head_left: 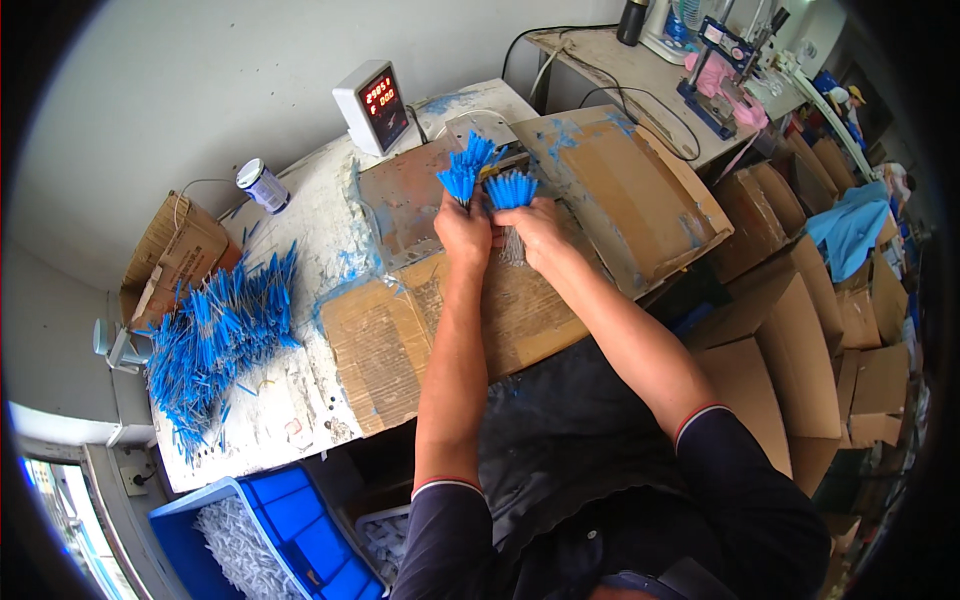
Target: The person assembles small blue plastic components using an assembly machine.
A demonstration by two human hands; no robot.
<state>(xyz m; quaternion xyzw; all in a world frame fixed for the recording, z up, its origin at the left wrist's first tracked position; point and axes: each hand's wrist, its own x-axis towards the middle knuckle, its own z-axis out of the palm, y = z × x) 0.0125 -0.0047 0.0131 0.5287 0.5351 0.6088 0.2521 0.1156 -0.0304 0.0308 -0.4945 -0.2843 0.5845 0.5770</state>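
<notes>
My left hand [464, 234] is closed round a bundle of thin blue-tipped sticks [466, 172], whose blue ends fan out above my fingers. Right beside it, my right hand [535, 228] grips a second bundle of blue-tipped sticks [511, 190]. That bundle's blue ends are packed more evenly, and its thin pale shafts show below the hand. Both hands are close together over a cardboard-covered worktable [400, 340]. A large loose pile of similar blue-tipped sticks [225, 330] lies on the left of the table.
A digital counter with red numerals [375, 105] stands at the back. An open cardboard box [180, 255] and a tin [262, 186] are at the left. Below the table, a blue crate [290, 520] holds pale pieces. Open cartons [760, 400] crowd the right.
</notes>
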